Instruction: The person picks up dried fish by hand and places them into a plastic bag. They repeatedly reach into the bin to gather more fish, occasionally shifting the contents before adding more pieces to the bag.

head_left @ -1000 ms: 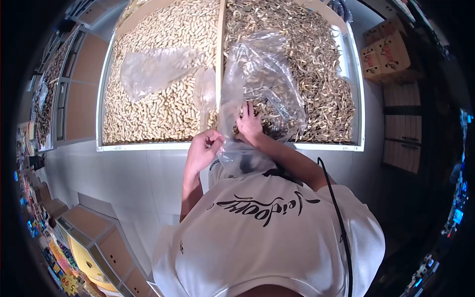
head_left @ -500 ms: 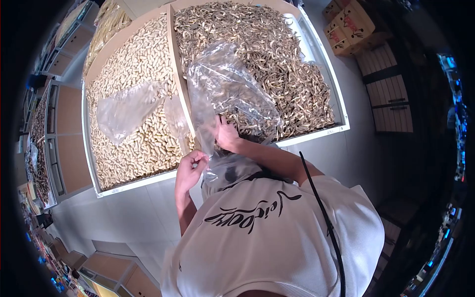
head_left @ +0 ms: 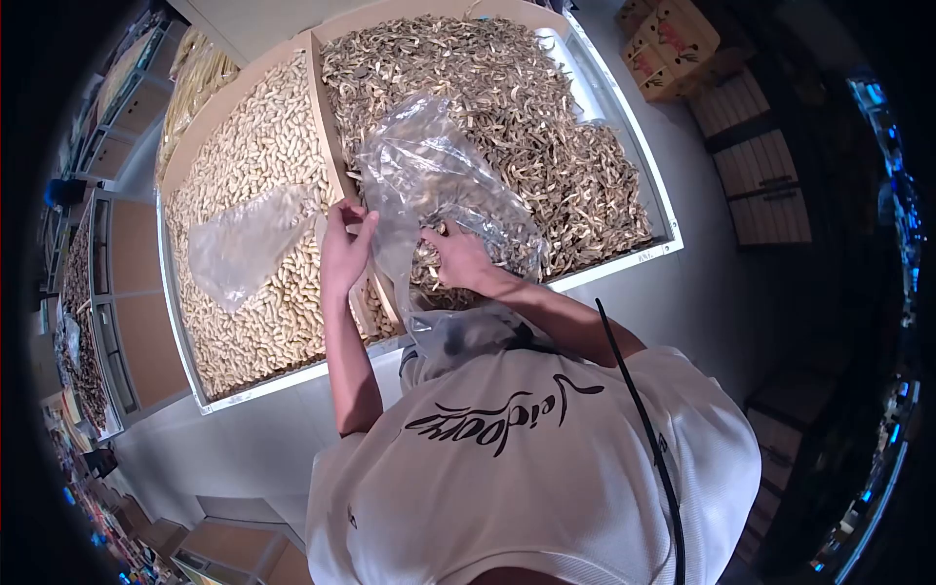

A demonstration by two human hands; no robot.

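Center of frame: clear plastic bag (head_left: 424, 151) spread over dried brown strips (head_left: 575, 185). Right hand (head_left: 462, 259), fingers bent, at bag's lower part; left hand (head_left: 346, 249), fingers curled, over wooden divider (head_left: 327, 127) beside peanuts (head_left: 278, 107). Whether either grips anything, cannot tell.

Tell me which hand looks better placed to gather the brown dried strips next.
Probably the right hand: its fingers are right at the brown strips. The left hand is over by the divider, farther from them and beside the peanuts.
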